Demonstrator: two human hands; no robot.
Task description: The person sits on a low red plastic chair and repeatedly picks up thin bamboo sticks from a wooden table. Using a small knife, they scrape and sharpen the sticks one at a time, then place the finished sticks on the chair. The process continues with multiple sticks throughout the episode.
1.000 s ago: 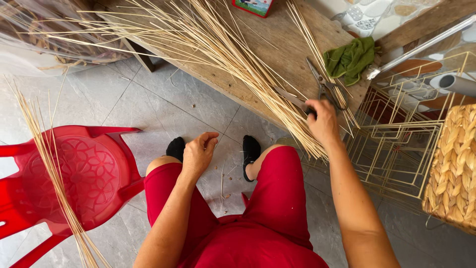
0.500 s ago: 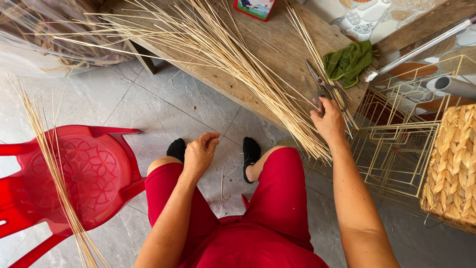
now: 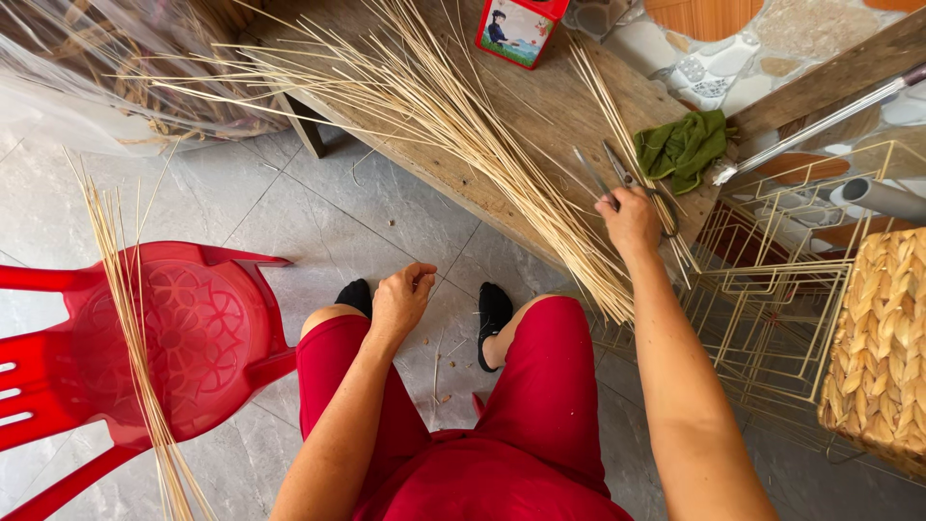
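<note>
My right hand point(image 3: 632, 220) reaches out to the wooden surface point(image 3: 540, 106) in front of me, its grip curled around the handles of a pair of scissors point(image 3: 617, 174) whose blades point away from me, lying among the reeds. The fingers are folded in on the handles; I cannot tell whether the blades themselves are parted or together. A big fan of pale reeds point(image 3: 434, 106) lies slantwise across the surface, its near ends hanging over the edge just beside my right knee. A smaller bunch of reeds point(image 3: 603, 92) runs past the scissors, and a crumpled green cloth point(image 3: 683, 147) lies just beyond my right hand.

My left hand point(image 3: 400, 299) rests on my left knee, fingers loosely curled inward, pinching nothing that I can see. I sit in red trousers point(image 3: 540, 386), with my feet in black shoes point(image 3: 494, 309) on the grey tiled floor point(image 3: 318, 212).

To my left stands a red plastic chair point(image 3: 193, 338) with another bundle of reeds point(image 3: 125, 318) leaning across its seat. To my right are gold wire frames point(image 3: 772, 299) and a woven basket point(image 3: 883, 347). A red box point(image 3: 519, 29) stands at the far side of the surface.
</note>
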